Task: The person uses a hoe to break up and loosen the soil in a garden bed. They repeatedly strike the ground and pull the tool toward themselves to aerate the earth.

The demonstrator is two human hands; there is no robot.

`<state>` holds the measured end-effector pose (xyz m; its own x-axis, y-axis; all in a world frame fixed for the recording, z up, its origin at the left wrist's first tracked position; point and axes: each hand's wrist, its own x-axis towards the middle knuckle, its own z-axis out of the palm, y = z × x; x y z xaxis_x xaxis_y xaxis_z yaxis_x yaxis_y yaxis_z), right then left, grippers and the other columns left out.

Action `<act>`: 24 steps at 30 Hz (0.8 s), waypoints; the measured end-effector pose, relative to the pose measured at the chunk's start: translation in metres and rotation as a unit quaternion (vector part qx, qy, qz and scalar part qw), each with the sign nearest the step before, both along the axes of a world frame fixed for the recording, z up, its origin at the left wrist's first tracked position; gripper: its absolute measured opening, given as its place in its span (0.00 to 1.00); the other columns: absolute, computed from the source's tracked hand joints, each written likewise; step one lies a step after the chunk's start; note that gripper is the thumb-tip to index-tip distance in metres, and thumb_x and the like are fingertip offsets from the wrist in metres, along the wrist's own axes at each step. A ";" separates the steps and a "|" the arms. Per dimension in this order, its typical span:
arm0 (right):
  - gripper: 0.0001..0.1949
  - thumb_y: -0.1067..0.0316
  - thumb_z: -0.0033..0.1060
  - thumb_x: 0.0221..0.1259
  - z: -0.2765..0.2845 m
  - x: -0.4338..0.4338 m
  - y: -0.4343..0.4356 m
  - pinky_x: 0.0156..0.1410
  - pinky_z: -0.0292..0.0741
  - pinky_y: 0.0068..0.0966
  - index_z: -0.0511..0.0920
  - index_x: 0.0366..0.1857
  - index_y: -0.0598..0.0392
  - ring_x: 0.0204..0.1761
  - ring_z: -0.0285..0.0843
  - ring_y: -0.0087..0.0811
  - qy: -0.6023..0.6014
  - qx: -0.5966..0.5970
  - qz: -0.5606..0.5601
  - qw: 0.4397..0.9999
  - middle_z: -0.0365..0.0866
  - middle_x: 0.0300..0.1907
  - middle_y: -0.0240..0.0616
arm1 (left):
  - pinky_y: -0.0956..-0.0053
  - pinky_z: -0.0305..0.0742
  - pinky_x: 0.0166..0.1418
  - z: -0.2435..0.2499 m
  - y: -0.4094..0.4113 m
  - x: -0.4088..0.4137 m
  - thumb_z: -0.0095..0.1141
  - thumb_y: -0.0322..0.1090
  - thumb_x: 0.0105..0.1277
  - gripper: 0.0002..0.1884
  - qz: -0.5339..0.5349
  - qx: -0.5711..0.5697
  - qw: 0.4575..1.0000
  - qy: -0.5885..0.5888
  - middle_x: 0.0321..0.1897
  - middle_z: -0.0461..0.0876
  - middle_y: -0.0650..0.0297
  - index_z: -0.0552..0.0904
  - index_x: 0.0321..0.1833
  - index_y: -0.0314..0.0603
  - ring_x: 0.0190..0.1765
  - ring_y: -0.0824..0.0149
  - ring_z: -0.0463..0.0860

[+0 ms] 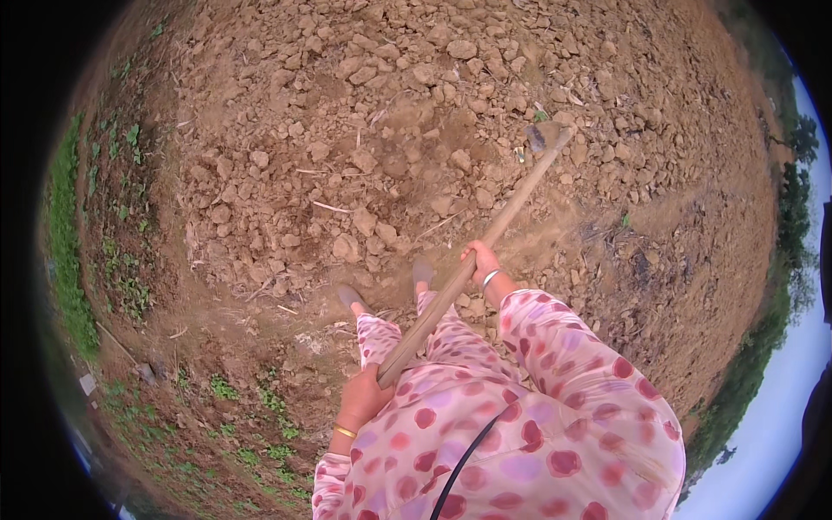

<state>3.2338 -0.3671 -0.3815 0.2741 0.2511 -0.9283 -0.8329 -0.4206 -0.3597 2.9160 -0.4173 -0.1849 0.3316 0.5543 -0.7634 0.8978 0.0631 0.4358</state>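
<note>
A hoe with a long wooden handle (513,207) slants from my waist up to the right. My left hand (365,398), with a yellow bangle at the wrist, grips the butt end of the handle. Farther along it, my right hand (480,259) is closed around the shaft; a silver-coloured bangle sits on that wrist. The hoe's metal blade (537,138) is at the far end, low over or touching the cloddy brown soil (403,169); which of the two I cannot tell. A small yellowish scrap (519,155) lies beside the blade.
My two feet in grey shoes (422,270) stand at the edge of the broken clods. Small green plants (279,403) grow at the lower left, with a grass strip (68,260) beyond. Another long-handled tool (144,372) lies at the left. Dry stalks (331,207) are scattered about.
</note>
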 end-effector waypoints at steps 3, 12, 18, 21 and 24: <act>0.04 0.70 0.51 0.48 -0.029 -0.071 -0.040 0.32 0.72 0.30 0.67 0.25 0.55 0.23 0.69 0.32 0.128 -0.071 -0.048 0.988 0.67 0.19 0.35 | 0.60 0.73 0.32 0.035 -0.016 -0.032 0.58 0.49 0.49 0.18 -0.037 -0.043 0.988 0.142 0.24 0.79 0.52 0.75 0.36 0.44 0.29 0.51 0.80; 0.06 0.69 0.55 0.48 0.011 -0.128 -0.072 0.36 0.72 0.34 0.69 0.26 0.54 0.26 0.71 0.33 0.210 0.009 -0.081 0.974 0.69 0.21 0.35 | 0.63 0.74 0.32 0.038 -0.047 -0.114 0.64 0.43 0.42 0.20 -0.047 0.056 0.990 0.121 0.23 0.79 0.56 0.75 0.38 0.47 0.27 0.53 0.80; 0.05 0.68 0.55 0.48 0.038 -0.046 -0.037 0.33 0.73 0.32 0.69 0.23 0.53 0.23 0.72 0.31 0.171 0.117 -0.130 0.970 0.70 0.20 0.33 | 0.60 0.74 0.34 -0.021 -0.024 -0.065 0.61 0.41 0.44 0.20 -0.068 0.092 0.992 0.060 0.26 0.79 0.53 0.74 0.41 0.46 0.30 0.51 0.79; 0.05 0.69 0.55 0.49 0.054 0.010 -0.013 0.28 0.72 0.29 0.70 0.23 0.54 0.21 0.72 0.30 0.016 0.120 -0.082 0.989 0.71 0.19 0.34 | 0.59 0.74 0.36 -0.045 -0.004 -0.010 0.60 0.42 0.45 0.20 -0.044 0.047 0.997 0.033 0.26 0.79 0.52 0.73 0.41 0.44 0.32 0.50 0.79; 0.04 0.71 0.52 0.50 0.054 0.078 0.004 0.27 0.72 0.25 0.69 0.24 0.56 0.20 0.71 0.29 -0.098 0.134 -0.065 0.984 0.71 0.19 0.35 | 0.60 0.74 0.37 -0.055 0.012 0.053 0.59 0.42 0.47 0.19 -0.036 0.050 0.998 -0.031 0.27 0.80 0.51 0.73 0.41 0.44 0.32 0.50 0.79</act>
<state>3.3123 -0.3630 -0.3278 0.4878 0.4313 -0.7590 -0.7766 -0.1826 -0.6029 2.9690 -0.4054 -0.2397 0.4186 0.5991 -0.6825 0.8695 -0.0475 0.4916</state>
